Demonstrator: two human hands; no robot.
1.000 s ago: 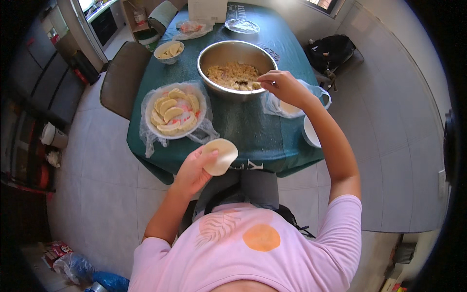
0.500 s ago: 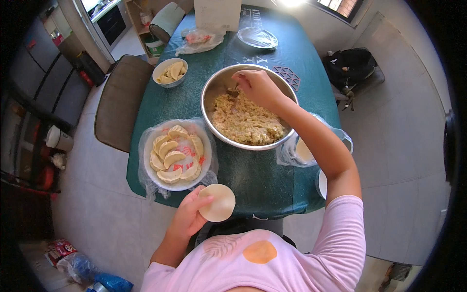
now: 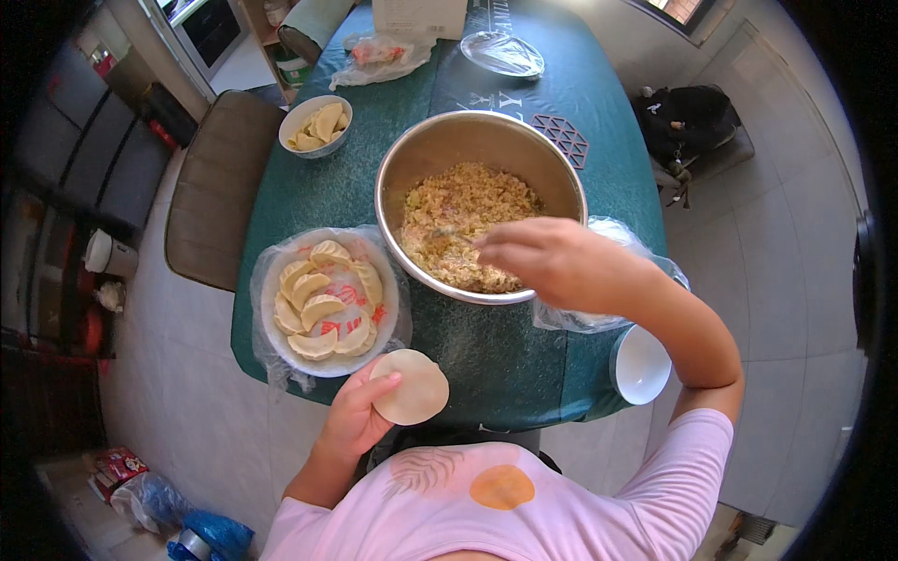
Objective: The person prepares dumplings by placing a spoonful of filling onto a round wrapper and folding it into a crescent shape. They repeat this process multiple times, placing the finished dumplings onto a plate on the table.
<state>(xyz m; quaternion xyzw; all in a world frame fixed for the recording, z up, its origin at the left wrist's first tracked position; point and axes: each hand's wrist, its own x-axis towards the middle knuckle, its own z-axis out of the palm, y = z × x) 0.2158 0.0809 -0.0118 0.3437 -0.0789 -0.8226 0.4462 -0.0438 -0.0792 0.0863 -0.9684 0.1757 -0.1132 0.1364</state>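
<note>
My left hand [image 3: 355, 411] pinches a round, flat dumpling wrapper [image 3: 412, 387] near the table's front edge, thumb on top. Over the near right rim of a big steel bowl [image 3: 510, 131], my right hand [image 3: 552, 262] is closed on a spoon [image 3: 454, 233], which is partly hidden by my fingers. The spoon's end dips into the minced filling [image 3: 468, 196] that covers the bowl's bottom. Left of the bowl, a white plate [image 3: 390, 299] lined with a plastic bag carries several folded dumplings [image 3: 321, 309].
A smaller bowl [image 3: 290, 145] of dumplings stands farther back left. On the right are a plastic bag [image 3: 571, 318] and a white bowl [image 3: 641, 365] at the table edge. A lattice trivet [image 3: 561, 140], a covered plate [image 3: 502, 54] and a box [image 3: 419, 17] lie beyond.
My right hand has come from the far side of the bowl to its near right rim, drawing the spoon through the filling. My left hand still holds the wrapper.
</note>
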